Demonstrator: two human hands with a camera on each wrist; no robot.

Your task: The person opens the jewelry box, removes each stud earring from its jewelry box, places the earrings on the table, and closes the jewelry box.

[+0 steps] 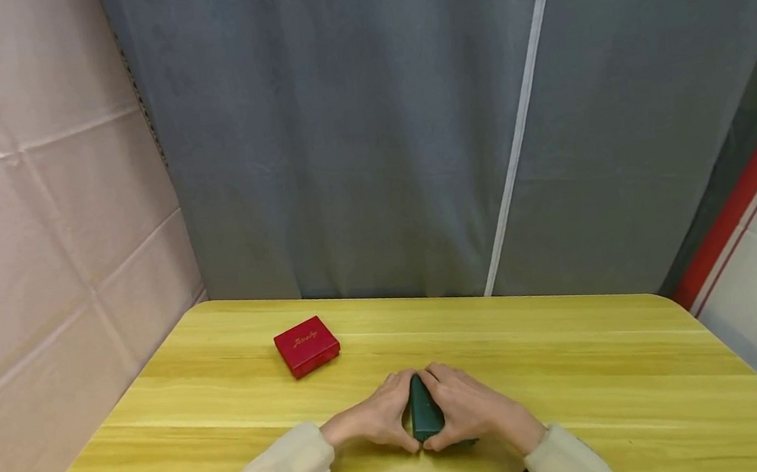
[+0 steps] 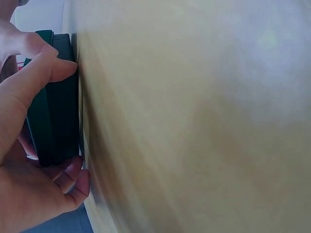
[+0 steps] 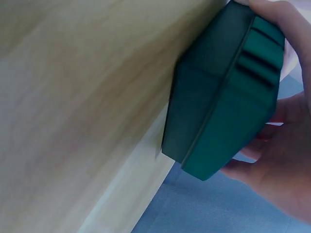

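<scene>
A dark green box (image 1: 426, 415) with bevelled sides stands between both hands, low over the front middle of the wooden table. My left hand (image 1: 385, 414) grips its left side, thumb toward me and fingers at the far end. From the right, my right hand (image 1: 471, 405) holds it in the same way, the fingertips of both hands nearly meeting. In the left wrist view the green box (image 2: 65, 116) shows a seam along its side. Stepped grooves mark the green box (image 3: 218, 107) in the right wrist view. The palms hide part of it.
Farther back and to the left on the table (image 1: 570, 346) lies a red box (image 1: 307, 343) with gold lettering. A grey curtain (image 1: 367, 129) hangs behind the table's back edge, and a pale cloth (image 1: 38, 225) hangs at the left.
</scene>
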